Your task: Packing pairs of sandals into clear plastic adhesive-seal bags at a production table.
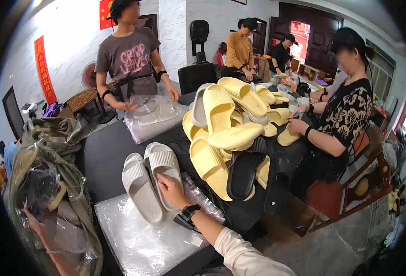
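Two white slide sandals (150, 181) lie side by side near the table's (106, 152) front edge, soles down, partly on a stack of clear plastic bags (138, 234) at the front-left corner. Right hand (170, 191) rests on the heel end of the right-hand sandal, fingers curled over its edge, gripping lightly; looks like it is lining the pair up over the bags. Judgement: to do this well, keep both sandals flush, toes level and straps aligned, press them together from the heel before lifting, and keep the top bag flat so it does not bunch under the soles.

Right forearm comes in from the lower edge, pale sleeve pushed up, dark watch at the wrist (189, 212), wrist bent slightly inward, palm down. Left hand (33, 221) is well apart, down off the table's left edge, reaching into a big olive sack (51, 184) full of bagged sandals; fingers look spread against plastic, but grip cannot be told for sure.

Beyond the pair, mid-table, a heap of yellow sandals (226, 119) with a few black ones (244, 168) at its front. At the far-left edge a standing person's hands (129, 106) work on bagged white sandals (154, 117). A seated person at the right edge holds a yellow sandal (286, 137). More people stand behind.
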Demonstrator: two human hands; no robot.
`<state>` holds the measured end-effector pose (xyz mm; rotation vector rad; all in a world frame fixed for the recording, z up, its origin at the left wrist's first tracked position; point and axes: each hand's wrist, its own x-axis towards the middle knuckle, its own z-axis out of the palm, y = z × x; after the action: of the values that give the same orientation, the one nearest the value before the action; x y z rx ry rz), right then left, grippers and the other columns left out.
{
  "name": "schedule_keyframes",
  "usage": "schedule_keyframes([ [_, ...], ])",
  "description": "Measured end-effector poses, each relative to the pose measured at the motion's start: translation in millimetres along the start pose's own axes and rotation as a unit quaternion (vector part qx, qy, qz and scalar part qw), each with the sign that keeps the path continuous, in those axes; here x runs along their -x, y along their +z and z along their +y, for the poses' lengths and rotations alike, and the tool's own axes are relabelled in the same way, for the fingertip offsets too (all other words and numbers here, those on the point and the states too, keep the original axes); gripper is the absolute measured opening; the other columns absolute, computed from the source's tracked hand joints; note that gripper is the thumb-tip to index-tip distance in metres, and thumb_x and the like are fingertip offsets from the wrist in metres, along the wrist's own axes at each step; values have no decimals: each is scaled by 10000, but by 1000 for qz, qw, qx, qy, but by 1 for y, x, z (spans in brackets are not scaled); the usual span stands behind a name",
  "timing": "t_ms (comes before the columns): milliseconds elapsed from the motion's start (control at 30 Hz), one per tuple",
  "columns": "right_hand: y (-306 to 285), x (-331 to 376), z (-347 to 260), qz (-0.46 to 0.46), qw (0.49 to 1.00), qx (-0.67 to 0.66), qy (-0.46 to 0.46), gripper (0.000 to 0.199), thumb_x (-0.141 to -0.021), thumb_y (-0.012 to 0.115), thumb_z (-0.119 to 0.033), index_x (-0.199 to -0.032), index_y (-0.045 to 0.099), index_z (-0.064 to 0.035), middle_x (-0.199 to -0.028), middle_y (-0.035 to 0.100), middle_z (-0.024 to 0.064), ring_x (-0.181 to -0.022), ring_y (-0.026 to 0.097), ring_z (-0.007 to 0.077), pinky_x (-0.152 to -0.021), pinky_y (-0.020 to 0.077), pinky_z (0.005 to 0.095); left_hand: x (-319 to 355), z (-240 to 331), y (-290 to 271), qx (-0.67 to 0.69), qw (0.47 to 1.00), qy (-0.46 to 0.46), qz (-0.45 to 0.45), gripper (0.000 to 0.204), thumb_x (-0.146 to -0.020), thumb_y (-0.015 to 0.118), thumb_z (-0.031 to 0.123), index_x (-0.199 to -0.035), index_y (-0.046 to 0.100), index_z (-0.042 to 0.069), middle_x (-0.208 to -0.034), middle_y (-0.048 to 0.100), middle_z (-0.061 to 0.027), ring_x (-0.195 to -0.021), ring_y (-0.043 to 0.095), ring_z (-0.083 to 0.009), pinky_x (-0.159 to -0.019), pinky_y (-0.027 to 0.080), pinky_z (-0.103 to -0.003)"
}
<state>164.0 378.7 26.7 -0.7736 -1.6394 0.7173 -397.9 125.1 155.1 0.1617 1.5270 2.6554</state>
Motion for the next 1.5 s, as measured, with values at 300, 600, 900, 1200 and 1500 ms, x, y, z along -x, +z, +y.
schedule_keyframes([
  [300,7,2,-5,-11,1000,-12,9,333,-844,540,-36,-1172,556,14,-1109,601,186,-937,609,291,-806,483,329,125,56,31,19,960,247,-128,421,-921,496,267,-1309,437,112,-1277,430,-74,-1145,451,-206,-926,396,-293],
  [600,0,-8,-15,1,999,20,39,219,-865,562,-122,-1028,627,9,-915,661,146,-865,637,259,-752,491,329,226,27,41,-8,970,30,-240,314,-880,504,265,-1125,568,80,-1103,546,-15,-1058,507,-150,-935,391,-309],
  [900,-30,-9,-65,-349,859,-145,346,742,-905,279,-632,-1263,491,-18,-1123,577,137,-794,602,155,-582,501,258,325,18,118,-48,772,-427,-468,202,-813,607,98,-969,613,-31,-881,661,-107,-789,655,-165,-748,540,-270],
  [1200,-91,11,-154,-381,870,-84,300,363,-921,544,-246,-1192,518,-6,-890,550,15,-711,541,81,-560,501,237,313,-53,206,-317,590,-126,-732,394,-756,723,255,-986,619,-47,-841,673,-116,-732,651,-153,-649,510,-256],
  [1500,-122,36,-96,-417,833,88,354,312,-898,591,-218,-1168,556,-64,-859,618,24,-641,563,87,-549,462,242,355,-32,145,-376,657,313,-573,306,-822,648,214,-1063,608,29,-968,647,-144,-866,631,-291,-767,485,-356],
])
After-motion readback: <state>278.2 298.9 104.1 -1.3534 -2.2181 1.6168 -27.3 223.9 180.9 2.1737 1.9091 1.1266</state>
